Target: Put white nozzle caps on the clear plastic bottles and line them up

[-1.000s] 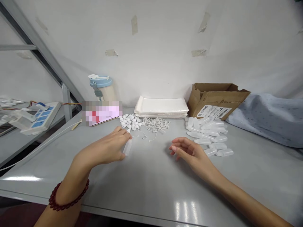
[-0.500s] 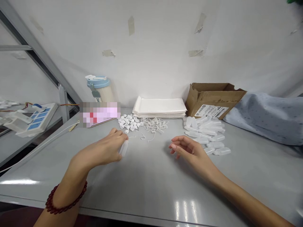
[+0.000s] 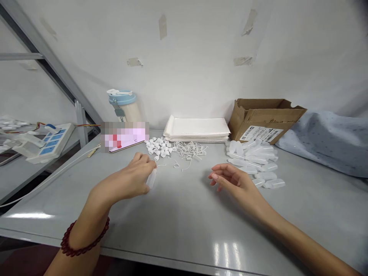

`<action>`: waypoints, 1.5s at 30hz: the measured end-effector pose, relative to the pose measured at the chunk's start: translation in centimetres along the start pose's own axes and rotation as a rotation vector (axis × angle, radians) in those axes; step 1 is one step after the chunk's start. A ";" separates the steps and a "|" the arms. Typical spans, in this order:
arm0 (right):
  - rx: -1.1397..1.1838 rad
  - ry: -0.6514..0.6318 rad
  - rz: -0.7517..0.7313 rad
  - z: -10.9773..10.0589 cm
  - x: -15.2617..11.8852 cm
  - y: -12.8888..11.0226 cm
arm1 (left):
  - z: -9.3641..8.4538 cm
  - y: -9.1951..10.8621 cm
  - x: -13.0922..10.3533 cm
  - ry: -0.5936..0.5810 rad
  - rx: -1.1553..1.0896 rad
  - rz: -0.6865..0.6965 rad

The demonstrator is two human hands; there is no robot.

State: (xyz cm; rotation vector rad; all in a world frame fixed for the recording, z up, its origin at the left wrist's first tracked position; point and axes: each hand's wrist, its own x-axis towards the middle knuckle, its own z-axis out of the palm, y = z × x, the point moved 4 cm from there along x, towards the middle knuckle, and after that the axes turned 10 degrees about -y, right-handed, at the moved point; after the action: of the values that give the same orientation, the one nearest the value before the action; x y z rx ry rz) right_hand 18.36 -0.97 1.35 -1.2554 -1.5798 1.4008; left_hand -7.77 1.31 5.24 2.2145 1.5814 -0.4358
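My left hand point(image 3: 130, 177) is closed around a small translucent plastic bottle point(image 3: 151, 179), which leans at a slant just above or on the grey tabletop; I cannot tell whether it touches. A thin white cord end shows beside the bottle's top. My right hand point(image 3: 234, 179) hovers with curled, parted fingers and nothing in them. Just behind it lies a heap of similar bottles point(image 3: 266, 157). Beyond my left hand are a pile of small white caps point(image 3: 160, 147) and a tangle of white cords point(image 3: 189, 149); a few cords lie loose in front.
White padded envelopes point(image 3: 198, 128) are stacked by the wall. An open cardboard box point(image 3: 261, 119) and grey-blue cloth point(image 3: 330, 142) stand behind the bottles. At the left are a phone point(image 3: 129, 140), a blue-lidded tumbler point(image 3: 123, 105), a cable point(image 3: 51, 178) and a white device point(image 3: 51, 143).
The whole view has shifted slightly, so things sit a little further right. Both hands keep nearly the same pose, the left still on the bottle.
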 end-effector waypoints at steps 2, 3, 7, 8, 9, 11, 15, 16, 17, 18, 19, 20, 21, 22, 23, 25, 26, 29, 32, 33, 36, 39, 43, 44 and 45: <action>-0.003 0.000 -0.003 0.0 0.0 0.0 | 0.1 0.0 0.1 0.002 0.017 -0.003; -0.004 -0.001 -0.003 0.0 0.0 0.0 | 0.1 -0.1 0.2 0.006 0.030 -0.004; 0.002 -0.002 -0.001 0.0 -0.1 0.0 | 0.5 -0.5 0.5 0.065 0.102 -0.004; 0.003 -0.001 -0.001 0.0 -0.1 0.0 | 0.5 -0.6 0.5 0.080 0.117 -0.002; 0.003 0.001 0.001 0.0 -0.1 -0.1 | 0.6 -0.6 0.6 0.090 0.132 0.000; -0.003 0.006 0.008 0.0 -0.1 -0.2 | 0.6 -0.6 0.6 0.095 0.160 0.000; -0.011 0.006 0.008 -0.1 -0.1 -0.3 | 0.6 -0.5 0.5 0.073 0.211 -0.016; -0.012 0.006 0.004 -0.1 -0.1 -0.4 | 0.6 -0.5 0.5 0.065 0.221 -0.019; -0.013 0.008 0.002 -0.1 -0.1 -0.4 | 0.6 -0.4 0.5 0.058 0.229 -0.020; -0.016 0.011 0.000 -0.1 -0.1 -0.4 | 0.6 -0.4 0.5 0.053 0.235 -0.020; -0.020 0.014 -0.002 -0.2 -0.1 -0.4 | 0.6 -0.4 0.5 0.050 0.241 -0.020; -0.024 0.015 -0.004 -0.2 -0.1 -0.4 | 0.6 -0.4 0.5 0.049 0.245 -0.019; -0.026 0.017 -0.006 -0.2 -0.1 -0.4 | 0.6 -0.4 0.5 0.050 0.248 -0.018; -0.027 0.019 -0.007 -0.2 -0.1 -0.4 | 0.6 -0.4 0.5 0.051 0.252 -0.018; -0.026 0.021 -0.008 -0.2 -0.1 -0.4 | 0.6 -0.4 0.5 0.050 0.254 -0.022; -0.025 0.024 -0.011 -0.3 -0.1 -0.4 | 0.5 -0.4 0.5 0.044 0.257 -0.034; -0.026 0.028 -0.011 -0.3 -0.1 -0.4 | 0.5 -0.4 0.4 0.041 0.257 -0.040; -0.034 0.035 -0.009 -0.4 -0.1 -0.6 | 0.4 -0.3 0.4 0.048 0.253 -0.030; -0.043 0.054 -0.004 -0.7 -0.1 -0.9 | 0.4 -0.1 0.3 0.066 0.241 -0.007; -0.044 0.067 -0.008 -0.9 -0.1 -1.1 | 0.4 -0.1 0.3 0.071 0.234 -0.004; -0.057 0.145 -0.047 -2.2 -0.1 -1.8 | 0.5 -0.2 0.3 0.075 0.209 -0.004; -0.103 0.297 -0.109 -4.7 -0.4 -2.8 | 0.4 -0.6 0.4 0.065 0.156 0.001; -0.368 0.430 -0.066 -8.6 -0.7 -3.3 | -0.6 -0.2 0.5 0.181 0.011 0.065; -0.457 0.423 -0.048 -9.3 -0.7 -3.2 | -0.9 0.2 0.5 0.239 -0.017 0.090; -0.534 0.380 -0.017 -9.8 -0.6 -2.9 | -1.1 0.7 0.6 0.295 -0.037 0.122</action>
State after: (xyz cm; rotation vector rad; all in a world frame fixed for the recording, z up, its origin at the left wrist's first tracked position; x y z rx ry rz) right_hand 27.01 1.75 6.14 -1.6890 -1.7324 0.6791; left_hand -6.89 2.16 6.01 2.4165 1.5663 -0.0447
